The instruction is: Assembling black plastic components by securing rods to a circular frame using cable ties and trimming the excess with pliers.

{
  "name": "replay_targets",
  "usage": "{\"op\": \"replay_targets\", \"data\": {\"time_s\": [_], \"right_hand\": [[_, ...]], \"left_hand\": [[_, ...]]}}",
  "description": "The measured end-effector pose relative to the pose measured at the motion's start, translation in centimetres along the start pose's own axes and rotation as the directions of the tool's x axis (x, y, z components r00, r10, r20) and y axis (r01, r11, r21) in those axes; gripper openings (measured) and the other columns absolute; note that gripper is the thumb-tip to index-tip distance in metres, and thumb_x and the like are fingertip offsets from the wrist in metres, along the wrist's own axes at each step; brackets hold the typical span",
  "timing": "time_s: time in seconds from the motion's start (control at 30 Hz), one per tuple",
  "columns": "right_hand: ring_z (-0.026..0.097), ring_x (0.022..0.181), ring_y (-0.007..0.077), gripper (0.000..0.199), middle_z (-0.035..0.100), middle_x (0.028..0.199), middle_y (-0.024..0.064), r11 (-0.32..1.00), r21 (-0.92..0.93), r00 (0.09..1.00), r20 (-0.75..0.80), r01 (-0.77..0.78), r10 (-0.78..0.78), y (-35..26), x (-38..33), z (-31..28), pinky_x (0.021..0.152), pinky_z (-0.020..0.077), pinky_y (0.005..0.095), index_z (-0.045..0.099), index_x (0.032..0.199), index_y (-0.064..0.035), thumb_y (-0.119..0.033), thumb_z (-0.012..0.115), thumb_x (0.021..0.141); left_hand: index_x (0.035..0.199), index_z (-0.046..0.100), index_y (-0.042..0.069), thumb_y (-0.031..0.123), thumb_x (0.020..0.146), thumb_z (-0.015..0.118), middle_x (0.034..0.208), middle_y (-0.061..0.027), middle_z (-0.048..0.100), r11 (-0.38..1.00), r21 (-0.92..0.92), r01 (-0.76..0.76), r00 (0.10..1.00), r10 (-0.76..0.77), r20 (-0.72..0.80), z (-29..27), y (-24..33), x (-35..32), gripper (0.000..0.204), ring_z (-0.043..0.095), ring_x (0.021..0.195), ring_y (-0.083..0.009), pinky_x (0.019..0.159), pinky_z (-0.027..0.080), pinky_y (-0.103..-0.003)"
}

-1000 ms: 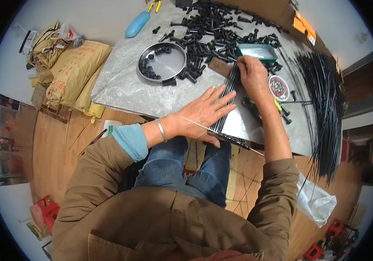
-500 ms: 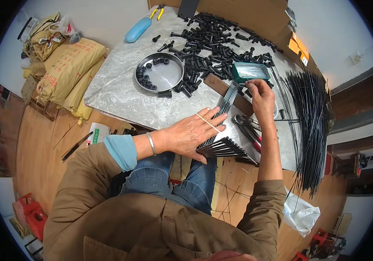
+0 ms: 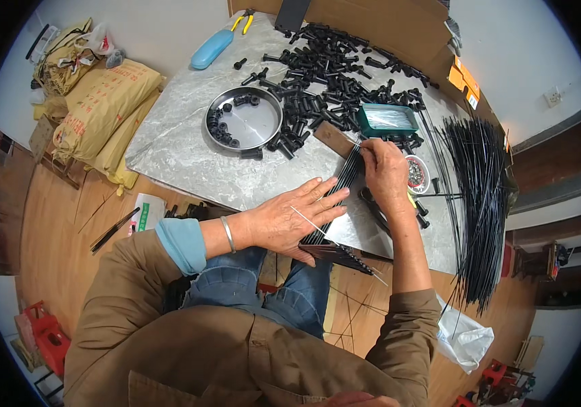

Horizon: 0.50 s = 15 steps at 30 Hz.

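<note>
- We lay our left hand [image 3: 297, 217] flat, fingers spread wide, over a row of black rods [image 3: 349, 171]; a thin pale stick [image 3: 309, 220] slants across its back.
- With our right hand [image 3: 386, 173] we make a narrow pinch, thumb against forefinger, on a pale pin [image 3: 355, 143] whose tip shows at the rods' far ends.
- The rods run from that pinch to beneath our left fingers, their near ends fanning out beside the left thumb.
- Just beyond the pinch we have a brown bar [image 3: 333, 139] and a green tray [image 3: 380, 132].
- Right of it stand a small white bowl [image 3: 428, 178] and, farther out, a black wire bundle [image 3: 473, 210].
- Left of it sits a round metal pan [image 3: 260, 125].
</note>
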State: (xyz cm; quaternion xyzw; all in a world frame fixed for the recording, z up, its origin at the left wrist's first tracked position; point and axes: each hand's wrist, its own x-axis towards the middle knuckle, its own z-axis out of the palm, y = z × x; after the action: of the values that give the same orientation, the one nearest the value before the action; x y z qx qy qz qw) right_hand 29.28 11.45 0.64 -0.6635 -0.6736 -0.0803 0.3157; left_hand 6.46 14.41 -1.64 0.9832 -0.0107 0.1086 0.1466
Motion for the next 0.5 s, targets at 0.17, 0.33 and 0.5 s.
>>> {"op": "replay_targets", "data": {"time_s": [0.17, 0.33, 0.5], "right_hand": [[0.062, 0.076, 0.0272, 0.008, 0.064, 0.081, 0.0128, 0.924, 0.258, 0.953, -0.026, -0.284, 0.301, 1.7, -0.4, -0.1, 0.069, 0.048, 0.0368, 0.066, 0.088, -0.0036, -0.008, 0.064, 0.083], [0.061, 0.07, 0.0235, 0.009, 0.063, 0.083, 0.0104, 0.978, 0.034, 0.978, -0.031, -0.206, 0.207, 2.6, -2.1, -1.5, 0.065, 0.0471, 0.0333, 0.067, 0.09, -0.0021, -0.007, 0.063, 0.083], [0.06, 0.073, 0.0253, 0.011, 0.06, 0.081, 0.0096, 0.97, -0.066, 0.971, 0.032, -0.232, 0.235, 2.1, -2.6, -2.0, 0.068, 0.046, 0.0351, 0.068, 0.091, -0.0057, -0.011, 0.064, 0.083]], "left_hand": [[0.138, 0.037, -0.004, 0.057, 0.063, 0.076, 0.15, -0.0216, 0.024, 0.999, 0.035, 0.002, 1.0, -0.002, 0.009, 0.3, -0.2, 0.1, 0.104, 0.019, 0.14, -0.0407, 0.116, 0.02, -0.048], [0.138, 0.036, -0.003, 0.056, 0.063, 0.077, 0.15, -0.0204, 0.024, 0.999, 0.053, 0.012, 0.999, -0.013, 0.029, 0.1, -0.1, 0.1, 0.105, 0.019, 0.14, -0.0406, 0.116, 0.02, -0.048], [0.139, 0.037, -0.001, 0.009, 0.079, 0.054, 0.152, -0.0177, 0.024, 0.999, 0.022, 0.025, 0.999, -0.024, -0.038, 0.7, 0.0, 0.1, 0.064, 0.022, 0.141, -0.0364, 0.116, 0.02, -0.047]]}}
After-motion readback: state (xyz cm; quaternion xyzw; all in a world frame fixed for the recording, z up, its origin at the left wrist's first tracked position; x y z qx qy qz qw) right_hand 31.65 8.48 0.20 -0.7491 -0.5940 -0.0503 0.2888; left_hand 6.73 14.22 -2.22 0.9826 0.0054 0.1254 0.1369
